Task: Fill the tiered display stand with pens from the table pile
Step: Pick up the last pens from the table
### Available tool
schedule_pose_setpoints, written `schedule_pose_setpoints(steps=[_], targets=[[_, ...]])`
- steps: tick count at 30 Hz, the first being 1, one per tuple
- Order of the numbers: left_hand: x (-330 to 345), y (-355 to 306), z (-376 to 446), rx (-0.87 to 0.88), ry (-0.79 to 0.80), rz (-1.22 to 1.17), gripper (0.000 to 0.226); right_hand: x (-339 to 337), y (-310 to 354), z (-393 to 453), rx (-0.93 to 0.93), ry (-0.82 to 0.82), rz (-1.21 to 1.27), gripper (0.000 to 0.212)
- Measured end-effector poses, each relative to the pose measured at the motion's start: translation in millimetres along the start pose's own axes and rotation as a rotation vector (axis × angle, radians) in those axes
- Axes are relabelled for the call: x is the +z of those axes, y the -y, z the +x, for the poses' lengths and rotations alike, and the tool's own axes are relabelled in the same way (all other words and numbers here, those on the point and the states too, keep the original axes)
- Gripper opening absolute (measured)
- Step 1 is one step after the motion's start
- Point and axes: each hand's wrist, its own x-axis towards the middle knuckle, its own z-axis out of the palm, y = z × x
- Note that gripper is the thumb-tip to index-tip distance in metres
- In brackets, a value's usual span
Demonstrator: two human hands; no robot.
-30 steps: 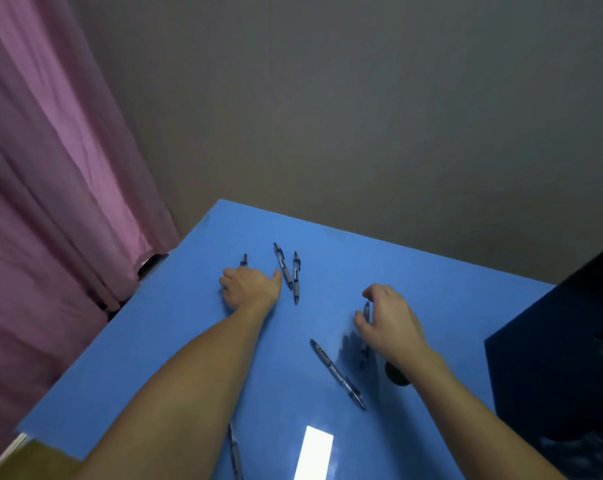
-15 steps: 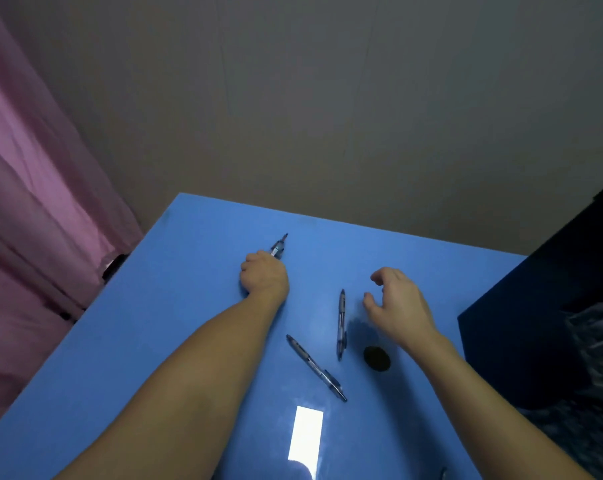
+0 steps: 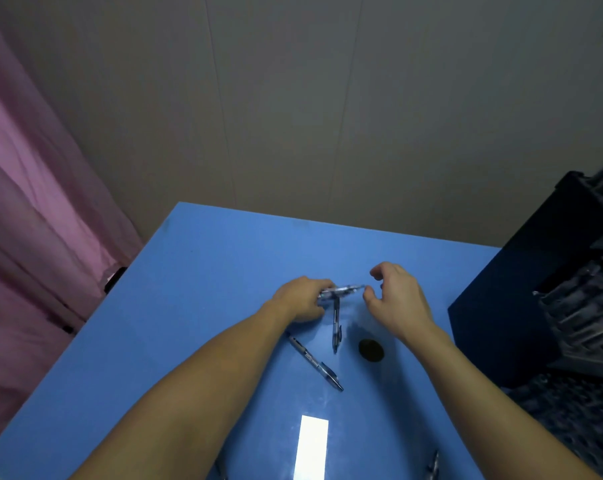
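Over the blue table (image 3: pixel 196 289), a small bunch of pens (image 3: pixel 341 292) is gripped in the left hand (image 3: pixel 302 301), held level toward the right hand (image 3: pixel 397 301), whose fingers are loosely curled and hold nothing, seemingly for a handover.
Two loose pens (image 3: pixel 315 363) are left beside a dark disc (image 3: pixel 371 349). How many are bunched cannot be told; the dark display stand (image 3: pixel 549 289) is cut off at the right edge, its tiers blurred.
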Motion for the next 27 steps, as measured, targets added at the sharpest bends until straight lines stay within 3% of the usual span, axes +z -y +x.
schedule_pose_setpoints(steps=[3,7,12,19,27], targets=[[0.9,-13.6,1.0,0.144,0.082,0.113,0.038,-4.1,-2.1,-5.9,0.015,-0.014,-0.001,0.037],[-1.6,-27.4,3.1,0.255,0.059,0.326,0.014,-9.0,-9.4,-14.0,0.026,-0.033,-0.001,0.037],[-2.3,-25.6,-0.7,0.223,0.097,0.517,0.023,-14.9,-20.4,-24.7,0.040,-0.039,0.003,0.036],[-2.6,-3.2,-25.9,0.213,0.026,0.444,0.021,-15.2,-21.2,-36.1,0.047,-0.044,0.014,0.037],[4.4,10.3,-65.6,0.172,0.202,0.327,0.018,-6.9,-7.6,-49.5,0.015,-0.053,0.054,0.036]])
